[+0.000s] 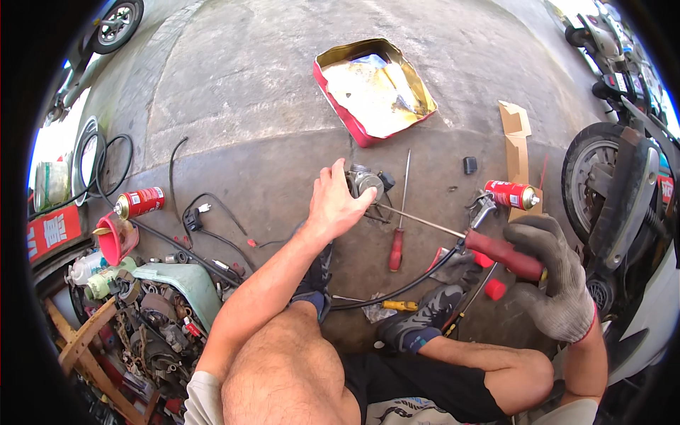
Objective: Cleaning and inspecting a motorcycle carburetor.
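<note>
My bare left hand (335, 202) grips a small silver carburetor (368, 185) with a round cap, fingers over its far side and thumb across its front. A grey work glove covers my right hand (556, 276), which is closed around the handle end of a long red-handled screwdriver (503, 255). The shaft slants left, and its tip meets the carburetor's lower right side. Between my hands and feet, a second red-handled screwdriver (397, 248) lies on the concrete. Below it is a yellow-handled screwdriver (399, 306).
Ahead stands a red tin tray (347, 117) with stained paper inside. Red spray cans lie left (140, 202) and right (511, 194), the right one near an air gun (482, 210) and cardboard (516, 142). A parts-filled bin (185, 280) is at lower left, a motorcycle wheel (591, 170) at right.
</note>
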`<state>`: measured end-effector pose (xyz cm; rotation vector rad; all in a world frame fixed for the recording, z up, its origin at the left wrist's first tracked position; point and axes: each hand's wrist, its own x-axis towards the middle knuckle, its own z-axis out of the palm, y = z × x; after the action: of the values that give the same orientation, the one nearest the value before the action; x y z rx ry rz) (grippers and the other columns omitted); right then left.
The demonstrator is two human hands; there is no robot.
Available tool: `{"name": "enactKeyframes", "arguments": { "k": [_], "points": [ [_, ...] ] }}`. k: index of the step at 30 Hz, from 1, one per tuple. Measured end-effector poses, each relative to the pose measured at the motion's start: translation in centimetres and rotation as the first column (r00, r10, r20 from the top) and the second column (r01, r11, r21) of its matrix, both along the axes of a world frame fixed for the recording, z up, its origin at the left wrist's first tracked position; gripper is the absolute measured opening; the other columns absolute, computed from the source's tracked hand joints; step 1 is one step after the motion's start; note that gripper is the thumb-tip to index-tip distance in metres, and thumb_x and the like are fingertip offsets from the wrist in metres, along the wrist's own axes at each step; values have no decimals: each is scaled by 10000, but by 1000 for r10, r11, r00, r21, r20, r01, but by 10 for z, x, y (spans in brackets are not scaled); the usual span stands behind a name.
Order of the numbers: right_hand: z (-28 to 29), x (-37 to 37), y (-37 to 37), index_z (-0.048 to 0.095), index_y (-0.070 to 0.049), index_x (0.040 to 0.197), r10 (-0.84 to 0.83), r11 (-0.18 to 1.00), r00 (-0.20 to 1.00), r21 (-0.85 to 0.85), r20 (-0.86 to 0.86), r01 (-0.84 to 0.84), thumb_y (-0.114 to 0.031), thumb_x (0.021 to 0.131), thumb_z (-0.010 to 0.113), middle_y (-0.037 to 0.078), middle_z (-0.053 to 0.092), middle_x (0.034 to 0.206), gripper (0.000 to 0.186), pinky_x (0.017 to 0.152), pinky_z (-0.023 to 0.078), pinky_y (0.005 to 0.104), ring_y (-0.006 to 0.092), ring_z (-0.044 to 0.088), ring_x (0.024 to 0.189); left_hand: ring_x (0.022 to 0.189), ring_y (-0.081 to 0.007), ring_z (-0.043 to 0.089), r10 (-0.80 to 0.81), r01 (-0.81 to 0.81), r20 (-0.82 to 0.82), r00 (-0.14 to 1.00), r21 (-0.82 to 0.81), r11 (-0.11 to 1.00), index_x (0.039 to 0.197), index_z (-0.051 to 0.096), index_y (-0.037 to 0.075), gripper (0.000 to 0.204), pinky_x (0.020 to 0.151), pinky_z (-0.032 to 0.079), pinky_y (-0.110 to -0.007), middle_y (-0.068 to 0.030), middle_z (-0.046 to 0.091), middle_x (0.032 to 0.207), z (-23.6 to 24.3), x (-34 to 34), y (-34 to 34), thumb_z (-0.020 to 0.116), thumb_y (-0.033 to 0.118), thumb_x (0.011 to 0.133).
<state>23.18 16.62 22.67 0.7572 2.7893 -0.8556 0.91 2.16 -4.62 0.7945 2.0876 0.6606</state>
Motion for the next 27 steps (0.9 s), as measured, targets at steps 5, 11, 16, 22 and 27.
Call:
{"name": "enactKeyframes", "arguments": {
  "k": [5, 11, 16, 22, 27],
  "points": [
    [0, 11, -2, 619, -47, 1262, -40, 999, 993, 35, 107, 36, 26, 752, 679, 185, 669, 1139, 518, 870, 541, 440, 399, 671, 1031, 1325, -444, 486, 12, -12, -14, 1000, 25, 1000, 1518, 337, -78, 975, 1130, 399, -489, -328, 479, 1406, 0, 0, -1, 722, 500, 835],
    [-1, 18, -3, 618, -48, 1287, -56, 998, 994, 19, 99, 55, 15, 728, 710, 203, 656, 1202, 570, 900, 551, 435, 406, 676, 1070, 1321, -441, 493, 32, -31, -29, 999, 34, 999, 1513, 340, -79, 962, 1129, 401, -481, -334, 482, 1402, -3, -1, -2, 722, 493, 840],
    [4, 1, -2, 621, -27, 1263, 53, 998, 996, 45, -69, -50, -94, 847, 696, 224, 700, 1083, 428, 840, 563, 445, 416, 704, 972, 1327, -440, 491, 36, -36, -13, 999, 38, 999, 1511, 342, -79, 961, 1129, 402, -479, -338, 478, 1408, -5, -1, 0, 719, 497, 841],
    [2, 4, -1, 613, -27, 1283, -31, 999, 999, -42, -45, 29, -128, 848, 704, 242, 688, 1109, 457, 850, 558, 447, 424, 700, 959, 1328, -441, 489, 42, -41, -13, 999, 28, 999, 1519, 330, -77, 972, 1129, 401, -482, -337, 480, 1405, -4, -1, -1, 717, 500, 839],
    [4, 9, -4, 606, -61, 1317, -38, 999, 998, 26, 52, 37, -36, 764, 732, 211, 680, 1092, 569, 852, 560, 438, 430, 693, 962, 1286, -468, 498, 39, -38, -4, 999, 31, 999, 1534, 313, -67, 986, 1109, 418, -515, -327, 457, 1425, -4, -2, -1, 712, 505, 837]
  ]
}}
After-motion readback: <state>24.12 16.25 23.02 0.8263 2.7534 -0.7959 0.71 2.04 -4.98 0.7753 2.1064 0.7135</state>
